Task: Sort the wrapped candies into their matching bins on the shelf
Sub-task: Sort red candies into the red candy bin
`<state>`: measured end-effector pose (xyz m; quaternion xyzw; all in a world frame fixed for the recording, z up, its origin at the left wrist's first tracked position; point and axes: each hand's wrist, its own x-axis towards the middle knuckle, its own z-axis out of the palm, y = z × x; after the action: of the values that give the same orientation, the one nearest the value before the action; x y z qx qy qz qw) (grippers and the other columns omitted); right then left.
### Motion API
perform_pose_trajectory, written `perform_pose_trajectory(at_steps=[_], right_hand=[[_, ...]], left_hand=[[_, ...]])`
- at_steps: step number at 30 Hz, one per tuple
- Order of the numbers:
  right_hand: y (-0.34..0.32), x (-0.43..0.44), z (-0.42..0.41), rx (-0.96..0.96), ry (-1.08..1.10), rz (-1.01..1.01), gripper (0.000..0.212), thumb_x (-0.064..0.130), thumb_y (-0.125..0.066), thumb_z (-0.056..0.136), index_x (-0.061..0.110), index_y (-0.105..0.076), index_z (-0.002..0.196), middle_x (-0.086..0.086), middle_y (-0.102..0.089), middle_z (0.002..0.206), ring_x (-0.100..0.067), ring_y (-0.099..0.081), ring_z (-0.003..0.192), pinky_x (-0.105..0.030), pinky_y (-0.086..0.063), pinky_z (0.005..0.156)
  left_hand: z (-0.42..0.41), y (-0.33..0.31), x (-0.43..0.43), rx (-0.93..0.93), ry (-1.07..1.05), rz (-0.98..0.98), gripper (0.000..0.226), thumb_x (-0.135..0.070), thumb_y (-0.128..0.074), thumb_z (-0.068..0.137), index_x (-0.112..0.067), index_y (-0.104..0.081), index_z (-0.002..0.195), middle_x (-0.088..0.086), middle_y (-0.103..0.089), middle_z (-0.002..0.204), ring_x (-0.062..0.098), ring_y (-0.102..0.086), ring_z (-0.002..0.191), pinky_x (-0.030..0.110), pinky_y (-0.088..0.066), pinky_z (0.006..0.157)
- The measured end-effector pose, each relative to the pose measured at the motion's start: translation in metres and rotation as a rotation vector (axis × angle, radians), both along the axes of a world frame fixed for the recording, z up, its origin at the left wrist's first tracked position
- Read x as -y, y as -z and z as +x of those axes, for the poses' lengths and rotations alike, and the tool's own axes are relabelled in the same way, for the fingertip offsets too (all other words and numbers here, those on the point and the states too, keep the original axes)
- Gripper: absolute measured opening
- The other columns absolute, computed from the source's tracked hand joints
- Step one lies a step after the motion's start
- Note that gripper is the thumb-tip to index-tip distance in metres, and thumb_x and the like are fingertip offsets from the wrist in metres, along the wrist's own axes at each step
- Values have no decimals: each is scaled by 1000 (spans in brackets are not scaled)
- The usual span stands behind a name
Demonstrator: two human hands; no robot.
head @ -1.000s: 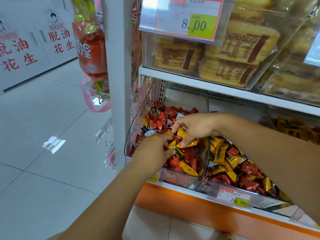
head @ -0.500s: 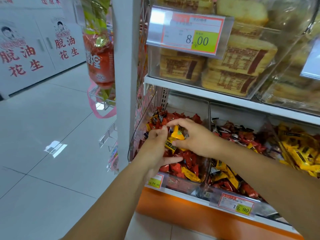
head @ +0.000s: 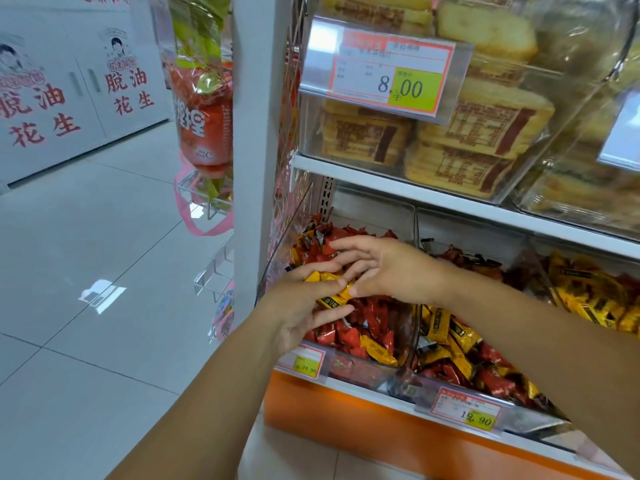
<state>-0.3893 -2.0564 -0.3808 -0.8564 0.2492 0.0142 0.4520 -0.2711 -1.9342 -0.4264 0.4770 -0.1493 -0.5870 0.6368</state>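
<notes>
Head: left fingers (head: 323, 286) around yellow candies (head: 341, 295)

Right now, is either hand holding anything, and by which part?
The left hand holds yellow candies, grip across their middles, ends sticking out. The right hand holds nothing; its thumb tip is at the candies' end.

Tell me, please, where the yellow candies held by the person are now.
In the head view, the yellow candies are held in the left hand, above the leftmost bin of mostly red candies, close beside the right hand.
</notes>
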Motion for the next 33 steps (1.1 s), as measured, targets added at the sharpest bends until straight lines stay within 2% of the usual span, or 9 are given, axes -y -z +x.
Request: perform_pose_trajectory(at_steps=[5, 10, 13, 17, 20, 24, 28, 31, 33], right_hand=[[-14, 22, -1, -98, 38, -242, 42, 5, -58, 92, 29, -56, 127, 7, -59, 129, 3, -57, 98, -14, -45, 86], [16, 11, 29, -303, -129, -448, 57, 23, -73, 83, 36, -50, 133, 3, -46, 112, -5, -44, 83, -23, -39, 74], [32, 9, 40, -248, -183, -579, 40, 32, -72, 82, 31, -61, 121, 2, -44, 99, -11, -42, 89, -27, -36, 76], [15, 25, 34, -214, -105, -455, 12, 21, -67, 88, 19, -69, 99, 14, -60, 92, 3, -53, 82, -16, -41, 71], [6, 32, 29, -293, -105, -314, 25, 16, -69, 86, 19, -64, 110, 6, -64, 110, -7, -60, 95, -26, -50, 86], [25, 19, 42, -380, -195, -370, 50, 20, -74, 82, 20, -54, 128, 3, -57, 112, -11, -55, 92, -24, -46, 77], [25, 12, 42, -370, -209, -521, 39, 27, -71, 84, 21, -62, 121, 7, -46, 97, -13, -48, 97, -27, -41, 82], [0, 16, 26, -244, -106, -399, 27, 22, -69, 87, 23, -65, 113, 14, -51, 90, 3, -53, 79, -13, -41, 71], [-12, 15, 17, -149, -38, -177, 27, 13, -69, 86, 21, -62, 111, 6, -63, 92, 4, -60, 74, -14, -51, 71]], left_hand=[[8, 4, -3, 255, -98, 72, 27, -2, -64, 88, -22, -63, 106, 9, -48, 131, 26, -59, 107, 34, -60, 70], [9, 6, -2, 308, -118, 109, 35, -3, -57, 93, -19, -53, 123, -2, -47, 106, 23, -59, 98, 38, -59, 76], [11, 4, -3, 313, -89, 118, 34, -2, -57, 92, -20, -54, 120, 1, -47, 112, 23, -61, 97, 42, -59, 78], [12, 2, -8, 344, -24, 89, 27, -6, -62, 89, -23, -61, 109, 5, -47, 121, 20, -63, 91, 36, -59, 73], [13, 3, -8, 381, 0, 76, 25, -11, -67, 87, -27, -64, 105, 9, -53, 124, 21, -63, 96, 28, -56, 66], [14, 2, -8, 445, 0, 82, 27, -10, -64, 88, -31, -63, 104, 8, -55, 118, 21, -61, 92, 26, -55, 65], [13, 0, -9, 502, 1, 80, 24, -12, -64, 87, -29, -63, 104, -7, -50, 109, 17, -60, 86, 29, -57, 68], [12, 0, -8, 534, -4, 86, 19, -27, -71, 84, -31, -63, 101, -2, -57, 106, 15, -62, 82, 28, -57, 66], [9, 0, -8, 548, -10, 83, 22, -37, -74, 80, -36, -63, 99, 2, -61, 104, 15, -63, 83, 27, -58, 65]])
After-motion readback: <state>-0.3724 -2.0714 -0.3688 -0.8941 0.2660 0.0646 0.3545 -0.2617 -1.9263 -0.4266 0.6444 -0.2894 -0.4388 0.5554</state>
